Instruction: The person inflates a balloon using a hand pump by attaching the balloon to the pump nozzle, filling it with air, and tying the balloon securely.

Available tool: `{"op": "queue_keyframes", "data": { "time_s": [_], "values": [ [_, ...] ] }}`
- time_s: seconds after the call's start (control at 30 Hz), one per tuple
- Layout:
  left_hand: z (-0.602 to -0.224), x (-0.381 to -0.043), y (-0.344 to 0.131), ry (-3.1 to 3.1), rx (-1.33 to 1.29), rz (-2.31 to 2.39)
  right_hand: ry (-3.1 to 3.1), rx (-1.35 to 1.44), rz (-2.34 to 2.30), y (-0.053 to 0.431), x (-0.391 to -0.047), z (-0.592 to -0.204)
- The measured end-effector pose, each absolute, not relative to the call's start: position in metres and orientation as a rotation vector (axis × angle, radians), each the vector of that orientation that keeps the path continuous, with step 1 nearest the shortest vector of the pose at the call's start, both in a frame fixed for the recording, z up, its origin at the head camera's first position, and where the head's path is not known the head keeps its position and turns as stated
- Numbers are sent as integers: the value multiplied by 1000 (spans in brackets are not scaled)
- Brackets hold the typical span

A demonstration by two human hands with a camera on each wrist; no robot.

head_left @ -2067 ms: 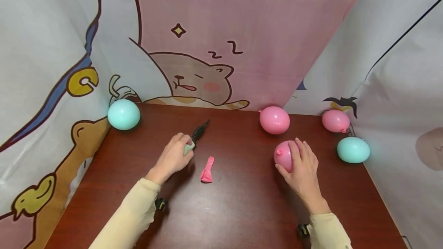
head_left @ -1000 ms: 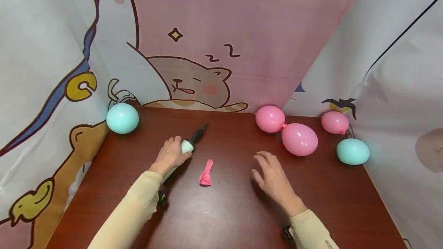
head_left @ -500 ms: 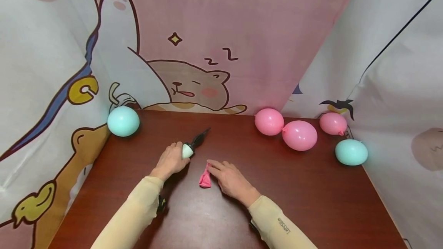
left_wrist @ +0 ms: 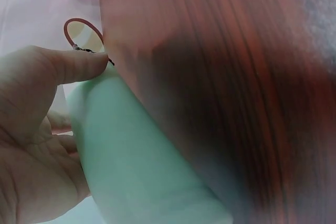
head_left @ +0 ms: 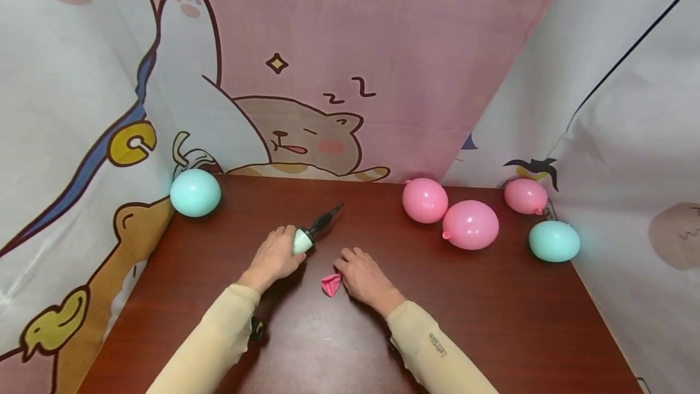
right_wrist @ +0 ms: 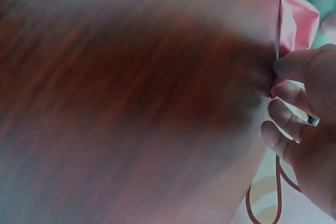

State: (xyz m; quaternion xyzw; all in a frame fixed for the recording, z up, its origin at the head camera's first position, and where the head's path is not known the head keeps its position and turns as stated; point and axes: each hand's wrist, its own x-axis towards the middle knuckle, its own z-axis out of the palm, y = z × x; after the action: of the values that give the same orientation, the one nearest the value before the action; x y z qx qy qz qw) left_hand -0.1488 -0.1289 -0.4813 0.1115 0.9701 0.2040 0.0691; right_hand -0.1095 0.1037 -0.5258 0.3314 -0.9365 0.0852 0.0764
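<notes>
My left hand (head_left: 275, 256) grips a balloon pump (head_left: 302, 241) with a pale green body and a black tapered nozzle. In the left wrist view the thumb lies along the pump's green barrel (left_wrist: 131, 150). To the right of it, my right hand (head_left: 363, 275) pinches a flat pink balloon (head_left: 330, 284) by its narrow neck between thumb and fingers. The balloon's wide end hangs out toward the left. In the right wrist view the limp balloon (right_wrist: 297, 24) sticks out past the thumb, and part of its neck is hidden by the fingers.
Two inflated pink balloons, one nearer (head_left: 471, 225) and one behind (head_left: 425, 200), lie right of centre. A third pink balloon (head_left: 525, 196) and a mint balloon (head_left: 555, 241) sit at the right edge. Another mint balloon (head_left: 195, 193) stands back left. Printed cloth (head_left: 377, 29) walls the table (head_left: 437, 327).
My right hand has let go of an inflated pink balloon, moved left and picked up the flat one by its neck. The left hand keeps the pump, shifted slightly right.
</notes>
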Motion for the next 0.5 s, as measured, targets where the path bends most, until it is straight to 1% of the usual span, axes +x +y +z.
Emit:
{"op": "queue_keyframes", "data": {
  "time_s": [0.37,0.5],
  "values": [
    [-477,-143,-124,2939,382,649,-2814,863,395,131,-108,-520],
    [-475,-140,-123,2920,381,655,-2930,712,652,143,-106,-514]
  ]
}}
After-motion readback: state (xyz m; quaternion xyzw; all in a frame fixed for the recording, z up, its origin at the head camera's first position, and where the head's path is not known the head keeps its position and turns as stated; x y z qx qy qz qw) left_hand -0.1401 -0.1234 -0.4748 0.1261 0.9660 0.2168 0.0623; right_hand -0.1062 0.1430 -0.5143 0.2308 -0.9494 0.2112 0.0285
